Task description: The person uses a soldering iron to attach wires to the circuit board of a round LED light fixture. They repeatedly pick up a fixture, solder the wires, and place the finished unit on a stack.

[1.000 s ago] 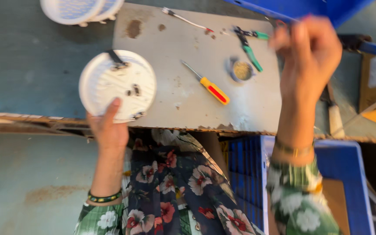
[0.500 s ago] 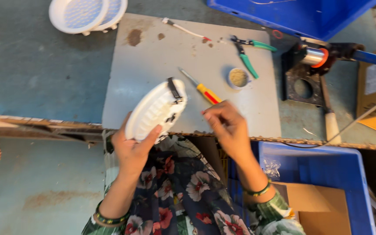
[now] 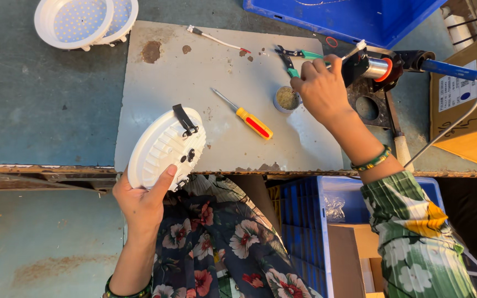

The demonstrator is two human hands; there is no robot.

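My left hand (image 3: 141,203) holds a round white lamp housing (image 3: 164,148) tilted, back side up, at the near edge of the grey metal work plate (image 3: 167,72); black spring clips show on its back. My right hand (image 3: 320,91) reaches across the plate and closes around the green-handled pliers (image 3: 299,57) beside a small round tin of paste (image 3: 286,99). A screwdriver with a yellow and red handle (image 3: 248,117) lies on the plate between my two hands.
Two white round lamp covers (image 3: 84,21) sit stacked at the far left. A soldering iron (image 3: 409,62) rests in a black stand at the right, by a cardboard box (image 3: 470,99). Blue crates stand at the far edge (image 3: 349,16) and beside my lap (image 3: 305,221). A loose wire (image 3: 216,38) lies on the plate.
My right hand came down from the far right, passed near my lap, then reached out to the pliers. My left hand lifted and tilted the lamp housing toward me.
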